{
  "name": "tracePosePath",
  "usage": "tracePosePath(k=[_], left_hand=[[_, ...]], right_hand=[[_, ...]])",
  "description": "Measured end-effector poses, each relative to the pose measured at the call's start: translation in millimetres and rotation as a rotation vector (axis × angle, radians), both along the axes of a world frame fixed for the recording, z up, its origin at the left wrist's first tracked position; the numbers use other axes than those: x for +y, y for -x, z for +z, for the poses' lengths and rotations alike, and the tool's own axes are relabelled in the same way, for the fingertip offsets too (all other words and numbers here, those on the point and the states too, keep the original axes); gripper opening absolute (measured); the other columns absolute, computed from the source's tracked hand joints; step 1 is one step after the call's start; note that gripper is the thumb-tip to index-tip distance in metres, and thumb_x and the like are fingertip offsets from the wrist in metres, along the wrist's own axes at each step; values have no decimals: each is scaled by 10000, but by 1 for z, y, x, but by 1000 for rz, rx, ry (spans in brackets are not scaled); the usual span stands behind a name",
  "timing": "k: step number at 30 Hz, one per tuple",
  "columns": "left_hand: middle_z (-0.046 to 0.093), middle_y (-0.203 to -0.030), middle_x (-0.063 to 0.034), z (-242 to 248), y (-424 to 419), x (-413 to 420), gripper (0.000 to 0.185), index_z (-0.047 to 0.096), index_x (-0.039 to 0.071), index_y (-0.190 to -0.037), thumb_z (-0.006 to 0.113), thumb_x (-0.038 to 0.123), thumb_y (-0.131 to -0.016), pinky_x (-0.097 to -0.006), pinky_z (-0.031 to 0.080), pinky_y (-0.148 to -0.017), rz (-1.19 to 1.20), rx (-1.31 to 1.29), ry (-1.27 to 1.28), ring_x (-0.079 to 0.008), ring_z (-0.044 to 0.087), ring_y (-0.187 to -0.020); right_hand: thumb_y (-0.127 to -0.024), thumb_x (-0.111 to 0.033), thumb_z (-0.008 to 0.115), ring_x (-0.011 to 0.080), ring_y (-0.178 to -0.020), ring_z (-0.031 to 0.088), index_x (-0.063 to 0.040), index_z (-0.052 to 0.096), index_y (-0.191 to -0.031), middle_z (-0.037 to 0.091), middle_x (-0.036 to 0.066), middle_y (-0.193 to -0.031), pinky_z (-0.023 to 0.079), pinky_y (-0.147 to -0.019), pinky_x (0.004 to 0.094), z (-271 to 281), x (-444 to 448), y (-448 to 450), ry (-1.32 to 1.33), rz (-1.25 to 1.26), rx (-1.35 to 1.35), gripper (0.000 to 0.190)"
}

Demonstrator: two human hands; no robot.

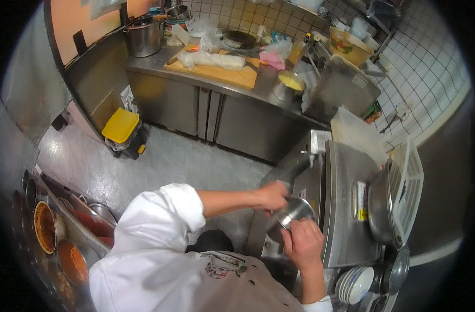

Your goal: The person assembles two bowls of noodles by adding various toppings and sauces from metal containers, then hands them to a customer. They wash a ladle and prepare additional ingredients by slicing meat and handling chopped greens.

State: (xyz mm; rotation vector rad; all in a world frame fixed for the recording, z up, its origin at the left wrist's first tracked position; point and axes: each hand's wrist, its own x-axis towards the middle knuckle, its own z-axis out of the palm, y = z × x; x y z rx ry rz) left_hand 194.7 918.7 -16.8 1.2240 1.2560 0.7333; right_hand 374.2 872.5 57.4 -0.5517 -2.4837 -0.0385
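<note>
A small round stainless steel pot [299, 208] is held tilted in front of me, beside a steel appliance. My right hand [304, 238] grips its near rim, with the thumb along the edge. At its far left side, my left hand [271, 197] is curled against the pot and slightly blurred. The fingers' exact hold there is partly hidden. Both forearms are bare below rolled white sleeves.
Right of the pot stands a steel appliance [348, 230] with a basin [379, 210] and a white plastic basket [411, 191]. Stacked bowls [356, 286] sit below. A counter ahead bears a cutting board [237, 78] and a pot of yellow food [290, 87]. A yellow-lidded bin [121, 124] stands left; sauce pots [74, 261] lie lower left.
</note>
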Motion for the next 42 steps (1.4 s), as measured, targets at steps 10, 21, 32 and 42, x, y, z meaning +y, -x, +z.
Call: tracePosePath(k=[10, 21, 32, 42], left_hand=[[571, -634, -211, -63, 370, 170, 185, 538, -41, -669, 590, 136, -655, -408, 457, -598, 1036, 597, -356, -327, 589, -631], [610, -851, -284, -101, 543, 334, 279, 625, -60, -817, 586, 192, -704, -457, 471, -759, 1061, 675, -213, -412, 598, -836], [585, -752, -299, -111, 569, 391, 223, 584, -86, -718, 560, 135, -698, -472, 457, -703, 1133, 763, -228, -435, 582, -747], [611, -673, -156, -76, 576, 367, 275, 580, -59, -767, 599, 210, -818, -327, 479, -616, 1108, 662, 15, -200, 615, -675]], right_hand=[[-772, -53, 603, 296, -684, 618, 27, 587, -967, 599, 197, -884, 491, -624, 380, -73, 173, 149, 474, -112, 8, 211], [-767, -67, 618, 320, -766, 623, 38, 600, -981, 629, 197, -866, 496, -678, 351, -59, 370, 331, 479, -17, -191, 239], [-851, -130, 532, 127, -580, 609, 12, 612, -818, 630, 80, -709, 481, -512, 273, -85, 678, 444, 1115, -250, -24, 166], [-776, -181, 576, 373, -957, 592, -41, 546, -1070, 608, 223, -1032, 476, -813, 456, -159, 901, 528, 431, -540, -372, 327]])
